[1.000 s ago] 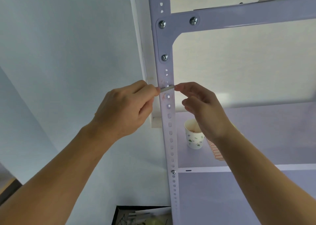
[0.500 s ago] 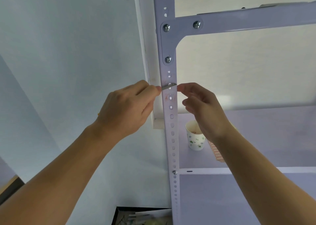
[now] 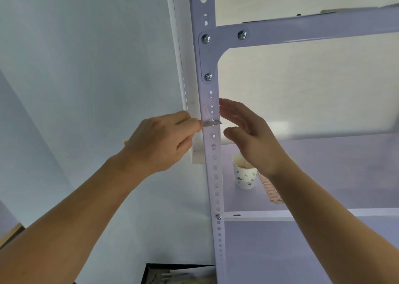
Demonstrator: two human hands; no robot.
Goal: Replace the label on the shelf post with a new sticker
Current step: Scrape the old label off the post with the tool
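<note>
Head view: looks up along a white perforated steel shelf post (image 3: pixel 213 158), running from 12 to 6 o'clock through mid-frame.
Left hand (image 3: pixel 164 141): grips a small grey metal scraper blade (image 3: pixel 212 123) by its butt end between thumb and forefinger; lays it flat across the post face, tip toward 3 o'clock.
Right hand (image 3: pixel 248 132): wide and holding nothing; hangs with loosely spread fingers just beside the post, at 3 o'clock of the blade tip and apart from it.
Old label: mostly gone; survives only as a faint pinkish residue patch (image 3: pixel 206 110) on the post, at 12 o'clock of the blade.
New sticker: probably on the sheet of red-bordered labels (image 3: pixel 269 188), lying on the pale shelf board (image 3: pixel 334 175) at 5 o'clock of the right hand, partly hidden by the wrist.
Nearby: a white paper cup with green print (image 3: pixel 245 175), standing on the board at 9 o'clock of the sheet, just beside it.
Just changed: half a second ago met the blade tip with right fingertips, above the patch; now lets go, with the blade lower, below the patch.
Meaning: looks like a finished downward scraping pass; removal nearly done, sticking not yet begun.
Next, by judgement: check the patch for leftover glue, then reach for the sheet.
Risk: poor adhesion over residue; bare fingers near the blade tip.
</note>
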